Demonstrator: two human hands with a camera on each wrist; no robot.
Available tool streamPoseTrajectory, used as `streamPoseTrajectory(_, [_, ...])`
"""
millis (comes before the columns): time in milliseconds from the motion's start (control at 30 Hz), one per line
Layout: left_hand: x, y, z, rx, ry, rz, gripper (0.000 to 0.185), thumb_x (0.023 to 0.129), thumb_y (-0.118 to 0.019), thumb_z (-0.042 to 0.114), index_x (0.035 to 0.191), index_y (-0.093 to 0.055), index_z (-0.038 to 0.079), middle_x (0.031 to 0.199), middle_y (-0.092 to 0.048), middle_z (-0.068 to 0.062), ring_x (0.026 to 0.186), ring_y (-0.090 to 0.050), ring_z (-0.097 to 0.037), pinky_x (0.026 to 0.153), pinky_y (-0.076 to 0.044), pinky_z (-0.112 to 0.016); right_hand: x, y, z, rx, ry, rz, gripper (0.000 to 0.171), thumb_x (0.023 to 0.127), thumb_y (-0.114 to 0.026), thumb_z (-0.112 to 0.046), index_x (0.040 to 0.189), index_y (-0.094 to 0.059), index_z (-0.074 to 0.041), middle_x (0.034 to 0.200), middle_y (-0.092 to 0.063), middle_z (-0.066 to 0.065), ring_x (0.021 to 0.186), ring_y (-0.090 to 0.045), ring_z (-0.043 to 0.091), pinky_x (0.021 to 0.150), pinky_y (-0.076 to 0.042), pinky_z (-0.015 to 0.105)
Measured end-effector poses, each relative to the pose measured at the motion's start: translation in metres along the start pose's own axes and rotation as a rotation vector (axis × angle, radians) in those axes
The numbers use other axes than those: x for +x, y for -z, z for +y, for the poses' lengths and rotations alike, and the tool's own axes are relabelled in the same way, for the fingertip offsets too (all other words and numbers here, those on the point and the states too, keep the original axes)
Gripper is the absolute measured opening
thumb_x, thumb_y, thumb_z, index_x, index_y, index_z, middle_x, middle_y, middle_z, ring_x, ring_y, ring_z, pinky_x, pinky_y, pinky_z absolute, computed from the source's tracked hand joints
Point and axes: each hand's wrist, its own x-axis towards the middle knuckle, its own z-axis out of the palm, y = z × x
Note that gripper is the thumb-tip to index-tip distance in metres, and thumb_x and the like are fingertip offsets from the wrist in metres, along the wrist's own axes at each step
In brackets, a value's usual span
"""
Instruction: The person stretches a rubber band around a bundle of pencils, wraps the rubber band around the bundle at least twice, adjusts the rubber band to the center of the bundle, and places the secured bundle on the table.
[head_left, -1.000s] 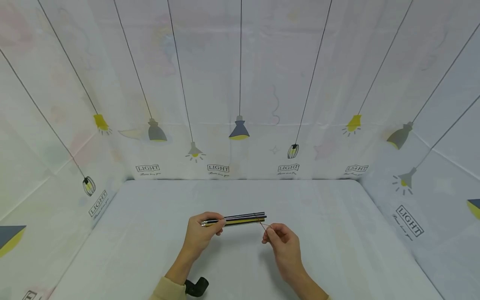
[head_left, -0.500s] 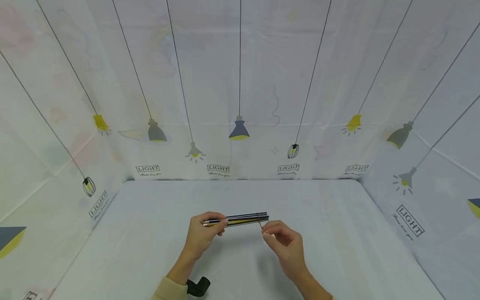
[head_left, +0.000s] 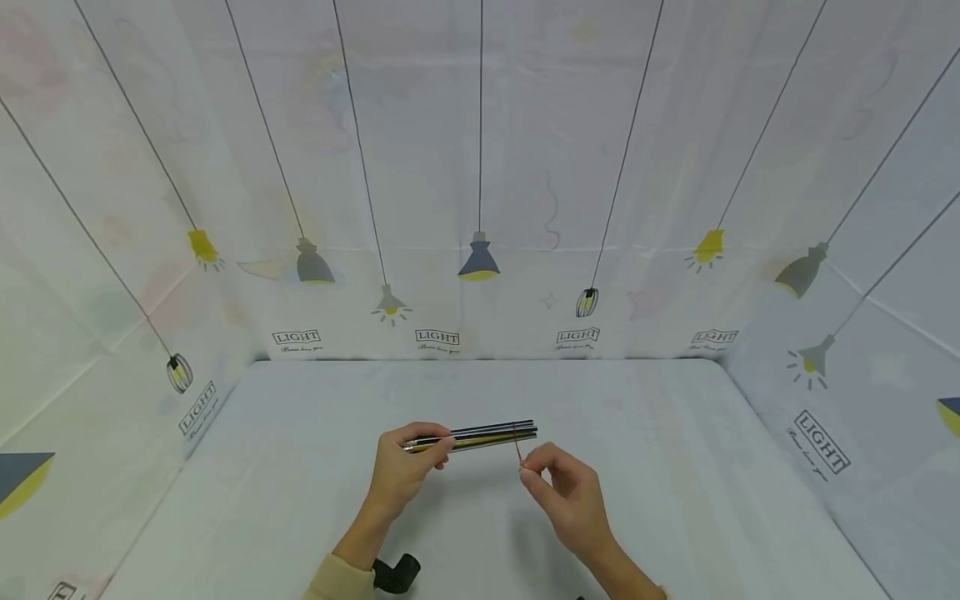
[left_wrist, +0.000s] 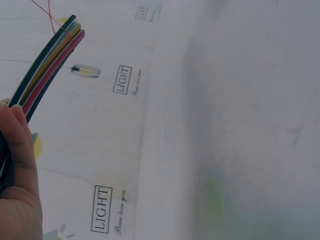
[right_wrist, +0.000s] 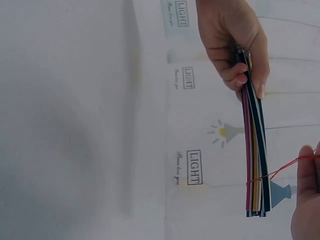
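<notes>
My left hand (head_left: 401,467) grips a bundle of pencils (head_left: 487,436) near one end, thumb on top. The bundle points right above the table; dark, yellow and red pencils show in the right wrist view (right_wrist: 252,150). Close to the bundle's right end a thin red string (right_wrist: 287,165) runs across the pencils. Thumb and index finger of my right hand (head_left: 570,500) pinch the string just below that end. In the left wrist view, part of my left hand (left_wrist: 20,180) and the far pencil ends show, with red strands beside them.
A white-covered table (head_left: 300,400) lies under both hands. Behind it stands a white cloth backdrop (head_left: 420,167) printed with hanging lamps. A black device (head_left: 397,573) is by my left wrist.
My right hand has drawn the string down and slightly left, so it now hangs steeper from the bundle. My left hand has barely shifted with the pencils.
</notes>
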Motion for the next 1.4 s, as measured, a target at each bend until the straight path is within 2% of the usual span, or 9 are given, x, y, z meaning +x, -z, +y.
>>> streamPoseTrajectory(133, [0.000,-0.001,0.000,-0.005,-0.002,-0.011,0.018,0.086,-0.084,0.020,0.096,-0.077,0.007,0.098,-0.070,-0.013,0.073,-0.069,-0.041,0.057,-0.054,-0.028,0.003,0.004,0.001,-0.065,-0.061,-0.019,0.017,0.092,-0.060,0.015,0.096,-0.067,0.000,0.080,-0.062,0.005,0.068,-0.053,0.012,0.058,-0.049,0.025])
streamPoseTrajectory(267, [-0.001,-0.002,0.000,-0.020,-0.006,-0.028,0.019,0.086,-0.084,0.020,0.097,-0.077,0.006,0.098,-0.071,-0.013,0.071,-0.070,-0.034,0.061,-0.057,-0.033,0.009,0.010,0.004,-0.085,-0.216,-0.037,0.013,0.099,-0.059,0.004,0.107,-0.069,0.002,0.075,-0.056,-0.001,0.060,-0.043,0.007,0.046,-0.039,0.026])
streamPoseTrajectory(500, [-0.002,-0.003,0.002,-0.051,-0.006,-0.070,0.022,0.087,-0.083,0.017,0.099,-0.076,0.000,0.089,-0.071,-0.015,0.068,-0.067,-0.032,0.062,-0.058,-0.033,0.018,0.022,0.013,0.064,-0.460,0.027,0.029,0.103,-0.061,-0.012,0.120,-0.065,0.011,0.070,-0.048,-0.001,0.052,-0.032,0.004,0.046,-0.026,0.023])
streamPoseTrajectory(733, [-0.004,-0.001,0.005,-0.117,0.013,-0.122,0.029,0.087,-0.083,0.014,0.100,-0.073,-0.009,0.098,-0.070,-0.015,0.067,-0.064,-0.021,0.061,-0.056,-0.029,0.026,0.037,0.016,0.240,-0.578,0.046,0.019,0.103,-0.062,-0.017,0.104,-0.068,0.001,0.065,-0.049,-0.003,0.046,-0.028,0.005,0.045,-0.018,0.026])
streamPoseTrajectory(800, [-0.004,-0.001,0.006,-0.146,0.015,-0.146,0.030,0.087,-0.082,0.012,0.101,-0.071,-0.011,0.103,-0.068,-0.023,0.067,-0.064,-0.019,0.060,-0.056,-0.028,0.029,0.042,0.016,0.285,-0.606,0.031,0.016,0.104,-0.061,-0.016,0.099,-0.068,-0.002,0.063,-0.047,-0.004,0.046,-0.027,0.005,0.046,-0.018,0.026])
streamPoseTrajectory(967, [-0.005,-0.002,0.008,-0.216,0.022,-0.183,0.023,0.086,-0.081,0.007,0.099,-0.072,-0.010,0.105,-0.065,-0.028,0.067,-0.064,-0.018,0.059,-0.055,-0.027,0.032,0.048,0.021,0.408,-0.659,-0.038,0.016,0.106,-0.055,-0.015,0.095,-0.065,-0.007,0.067,-0.049,-0.004,0.047,-0.032,0.002,0.047,-0.024,0.021])
streamPoseTrajectory(1100, [-0.006,-0.005,0.010,-0.246,0.022,-0.190,0.020,0.086,-0.080,0.003,0.098,-0.071,-0.011,0.103,-0.067,-0.018,0.066,-0.063,-0.017,0.058,-0.054,-0.025,0.030,0.043,0.030,0.617,-0.674,-0.081,0.021,0.108,-0.048,-0.012,0.095,-0.063,-0.007,0.072,-0.058,-0.003,0.048,-0.033,0.002,0.048,-0.032,0.017])
streamPoseTrajectory(1300, [-0.006,-0.011,0.012,-0.306,0.061,-0.137,0.030,0.086,-0.081,0.004,0.100,-0.067,-0.018,0.107,-0.066,-0.022,0.066,-0.062,-0.016,0.058,-0.053,-0.024,0.018,0.021,0.044,1.125,-0.657,-0.112,0.043,0.110,-0.026,-0.009,0.102,-0.068,-0.007,0.077,-0.058,-0.005,0.059,-0.028,0.009,0.062,-0.045,0.018])
streamPoseTrajectory(1400, [-0.005,-0.013,0.012,-0.315,0.064,-0.103,0.029,0.086,-0.081,0.004,0.100,-0.067,-0.018,0.108,-0.066,-0.021,0.065,-0.062,-0.017,0.058,-0.053,-0.025,0.010,0.009,0.045,1.207,-0.682,-0.041,0.040,0.109,-0.029,-0.010,0.101,-0.068,-0.010,0.076,-0.052,-0.004,0.061,-0.026,0.010,0.065,-0.045,0.020])
